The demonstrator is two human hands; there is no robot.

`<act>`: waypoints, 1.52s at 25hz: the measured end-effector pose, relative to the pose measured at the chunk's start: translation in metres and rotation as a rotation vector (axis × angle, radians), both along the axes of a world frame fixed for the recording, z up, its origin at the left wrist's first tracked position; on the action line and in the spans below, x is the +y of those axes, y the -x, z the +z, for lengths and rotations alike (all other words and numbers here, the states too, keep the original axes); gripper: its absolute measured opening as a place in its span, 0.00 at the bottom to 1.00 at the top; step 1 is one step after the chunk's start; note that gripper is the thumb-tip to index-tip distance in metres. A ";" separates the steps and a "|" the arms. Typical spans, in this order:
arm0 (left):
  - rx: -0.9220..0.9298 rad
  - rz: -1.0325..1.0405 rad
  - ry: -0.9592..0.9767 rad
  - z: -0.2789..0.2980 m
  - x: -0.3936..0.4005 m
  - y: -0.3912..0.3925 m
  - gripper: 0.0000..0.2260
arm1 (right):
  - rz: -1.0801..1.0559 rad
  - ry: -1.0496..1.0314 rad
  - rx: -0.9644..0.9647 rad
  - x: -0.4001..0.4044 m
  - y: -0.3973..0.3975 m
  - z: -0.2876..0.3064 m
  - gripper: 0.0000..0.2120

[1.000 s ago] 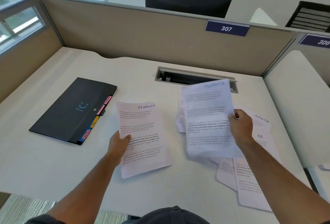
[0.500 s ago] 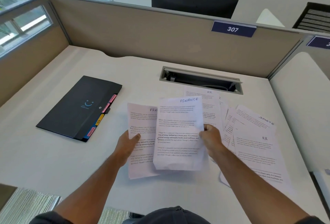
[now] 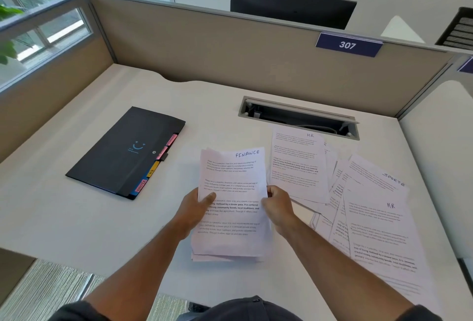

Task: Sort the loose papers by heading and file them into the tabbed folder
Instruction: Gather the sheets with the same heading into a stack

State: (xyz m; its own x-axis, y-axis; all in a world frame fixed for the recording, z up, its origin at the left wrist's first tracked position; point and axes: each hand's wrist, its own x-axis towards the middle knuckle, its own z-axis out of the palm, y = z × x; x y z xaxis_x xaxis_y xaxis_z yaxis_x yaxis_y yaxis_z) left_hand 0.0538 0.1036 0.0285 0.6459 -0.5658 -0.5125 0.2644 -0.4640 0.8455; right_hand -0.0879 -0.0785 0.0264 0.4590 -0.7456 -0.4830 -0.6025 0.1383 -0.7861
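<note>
A small stack of sheets headed FINANCE (image 3: 233,192) is held between both hands above the desk's near middle. My left hand (image 3: 193,209) grips its left edge with the thumb on top; my right hand (image 3: 277,207) grips its right edge. A black tabbed folder (image 3: 122,152) lies shut to the left, coloured tabs along its right side. Loose papers spread to the right: one headed HR (image 3: 298,164), one headed SPORTS (image 3: 376,182), another HR sheet (image 3: 381,231) nearest me.
A white desk (image 3: 76,218) is enclosed by tan partition walls. An open cable slot (image 3: 298,117) sits at the back middle, just behind the HR sheet. A sign reading 307 (image 3: 348,45) hangs on the partition; a dark monitor (image 3: 291,4) stands behind it.
My right hand brought the second FINANCE sheet leftward over the one in my left hand. Both sheets now lie together as one stack held by both hands.
</note>
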 end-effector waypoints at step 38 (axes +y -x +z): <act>-0.006 0.117 0.133 0.044 -0.056 -0.026 0.15 | 0.070 0.011 -0.262 -0.017 0.015 0.034 0.12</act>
